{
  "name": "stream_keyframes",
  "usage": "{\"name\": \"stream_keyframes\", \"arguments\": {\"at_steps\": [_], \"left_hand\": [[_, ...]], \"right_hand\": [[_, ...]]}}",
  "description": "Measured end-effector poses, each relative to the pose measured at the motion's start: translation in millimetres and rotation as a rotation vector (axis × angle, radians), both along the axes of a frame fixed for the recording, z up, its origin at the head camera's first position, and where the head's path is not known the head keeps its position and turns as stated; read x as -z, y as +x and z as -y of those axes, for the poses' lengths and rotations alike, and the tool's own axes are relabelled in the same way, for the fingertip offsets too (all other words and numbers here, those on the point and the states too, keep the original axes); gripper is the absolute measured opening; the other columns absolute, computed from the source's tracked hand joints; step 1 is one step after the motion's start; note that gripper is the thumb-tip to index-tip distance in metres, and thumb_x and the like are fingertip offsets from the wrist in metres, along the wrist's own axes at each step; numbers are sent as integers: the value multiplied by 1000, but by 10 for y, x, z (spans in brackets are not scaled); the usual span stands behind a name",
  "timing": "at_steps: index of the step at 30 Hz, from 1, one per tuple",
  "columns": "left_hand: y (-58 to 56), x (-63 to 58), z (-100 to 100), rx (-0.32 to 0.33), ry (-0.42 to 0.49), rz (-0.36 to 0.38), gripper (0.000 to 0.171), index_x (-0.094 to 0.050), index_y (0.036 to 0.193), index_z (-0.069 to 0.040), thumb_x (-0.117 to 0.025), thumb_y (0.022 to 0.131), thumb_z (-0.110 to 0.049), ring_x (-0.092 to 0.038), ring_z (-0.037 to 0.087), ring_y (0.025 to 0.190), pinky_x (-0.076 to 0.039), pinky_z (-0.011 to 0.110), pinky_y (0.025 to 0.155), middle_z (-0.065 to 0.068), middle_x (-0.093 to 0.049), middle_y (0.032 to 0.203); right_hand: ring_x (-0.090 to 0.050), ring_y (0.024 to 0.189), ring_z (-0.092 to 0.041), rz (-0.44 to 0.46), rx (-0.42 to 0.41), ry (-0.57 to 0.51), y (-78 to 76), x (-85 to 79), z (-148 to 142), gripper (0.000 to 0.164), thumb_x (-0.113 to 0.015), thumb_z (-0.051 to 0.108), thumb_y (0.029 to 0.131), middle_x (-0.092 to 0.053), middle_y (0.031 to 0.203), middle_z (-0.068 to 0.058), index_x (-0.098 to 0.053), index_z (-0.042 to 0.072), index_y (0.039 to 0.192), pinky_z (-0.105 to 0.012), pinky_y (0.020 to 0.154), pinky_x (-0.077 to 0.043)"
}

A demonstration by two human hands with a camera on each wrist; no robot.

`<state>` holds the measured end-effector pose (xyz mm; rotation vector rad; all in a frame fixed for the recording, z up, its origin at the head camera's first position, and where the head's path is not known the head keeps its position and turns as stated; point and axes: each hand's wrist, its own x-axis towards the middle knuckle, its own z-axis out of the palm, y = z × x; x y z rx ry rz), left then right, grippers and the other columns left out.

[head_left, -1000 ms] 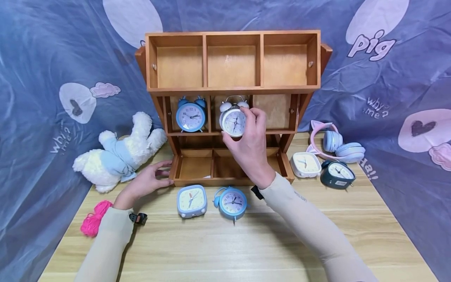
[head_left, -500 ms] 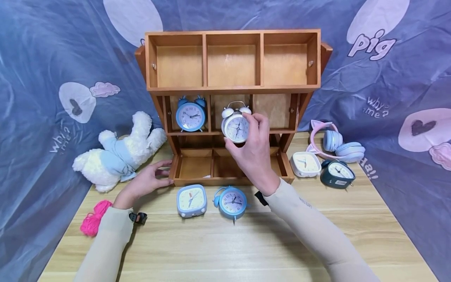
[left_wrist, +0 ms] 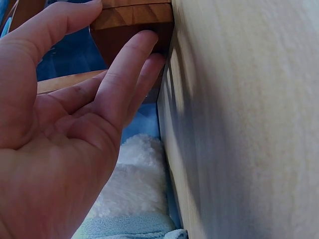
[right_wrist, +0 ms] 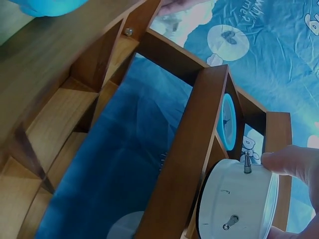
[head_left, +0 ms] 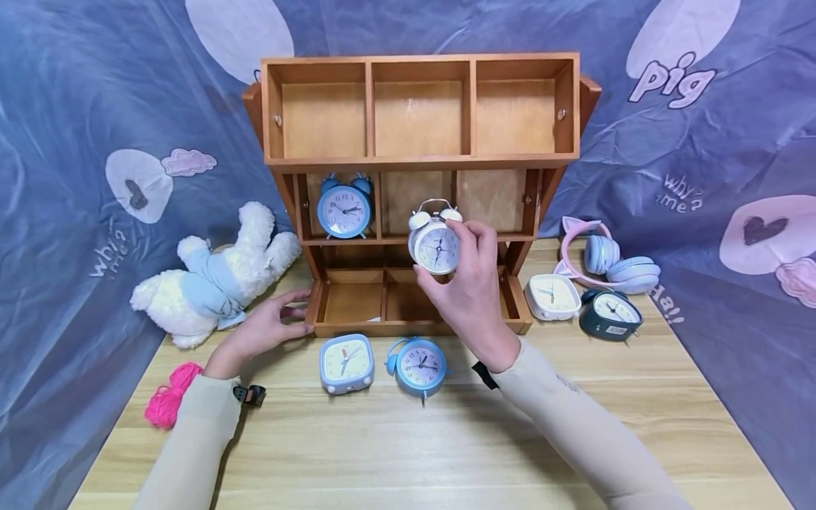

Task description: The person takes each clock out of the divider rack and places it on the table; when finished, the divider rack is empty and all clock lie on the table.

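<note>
Left hand [head_left: 270,327] at the wooden shelf's [head_left: 421,162] lower left corner, fingers loosely extended by its side, left forearm [head_left: 194,443] slanting up to it! And there's the right hand [head_left: 470,287], before the shelf's middle row, thumb and fingers bent in a pinch, right forearm [head_left: 570,421] angled too!

A white plush toy [head_left: 213,287] lies behind pink yarn [head_left: 169,399]; headphones [head_left: 604,256] with 2 blue ear cups [head_left: 634,275] rest well apart.

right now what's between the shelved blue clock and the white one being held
In the head view, a wooden divider and part of the middle compartment show between the blue clock and the white clock in the right hand.
</note>
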<state>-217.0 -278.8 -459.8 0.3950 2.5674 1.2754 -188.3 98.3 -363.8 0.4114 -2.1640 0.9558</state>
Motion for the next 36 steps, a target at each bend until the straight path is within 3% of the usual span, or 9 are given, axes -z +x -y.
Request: {"name": "stream_keyframes", "arguments": {"at_steps": [15,25,28,33,36], "left_hand": [[-6,-9,8,-3,-11,-2,80,-42,168,4,-82,102,-14,-68,47,139,-56,24,101,33,-67,151],[-3,7,1,-2,-3,5,79,-41,169,3,-81,103,-14,-68,47,140,-53,15,97,32,-66,153],[-3,4,1,-1,-9,-3,79,-42,168,4,-81,103,-13,-68,47,139,-55,20,98,32,-67,151],[2,-26,-15,14,2,-16,78,-42,168,5,-82,102,-13,-70,48,137,-59,39,106,33,-68,150],[8,-31,-13,13,6,-12,78,-43,168,4,-82,102,-13,-70,47,138,-59,39,106,33,-68,150]], "right_hand": [[-53,131,-45,91,29,1,234,192,-140,81,-100,15,79,-50,139,-30,-60,-4,147,-56,109,-55],[-54,130,-44,128,9,30,367,310,-204,82,-100,14,78,-50,140,-29,-60,-4,147,-56,107,-57],[-54,131,-43,148,10,35,409,333,-225,81,-100,14,79,-50,141,-29,-60,-3,147,-56,107,-57],[-55,130,-44,174,24,38,483,377,-293,81,-101,13,77,-51,140,-29,-61,-1,146,-58,106,-58],[-55,129,-45,193,33,45,527,418,-328,81,-101,13,76,-52,139,-29,-62,-1,145,-59,106,-57]]}}
